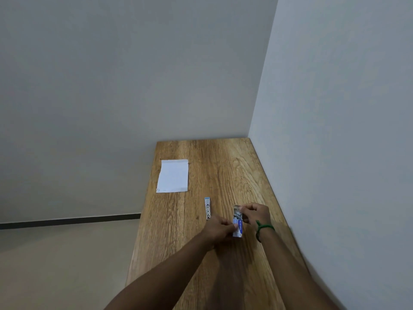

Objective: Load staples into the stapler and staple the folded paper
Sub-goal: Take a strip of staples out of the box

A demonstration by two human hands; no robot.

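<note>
Staple box [238,227] between left grip [220,228], right grip [257,213]

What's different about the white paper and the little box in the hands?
The folded paper lies alone, untouched; the staple box is held by the left hand and right hand. The paper is plain white; the box has blue on it. The paper looks wider than the box. Both are over the wooden table.

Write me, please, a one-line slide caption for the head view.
Open staple box held by left hand and right hand at a wooden table, stapler alongside, folded paper farther back.
</note>
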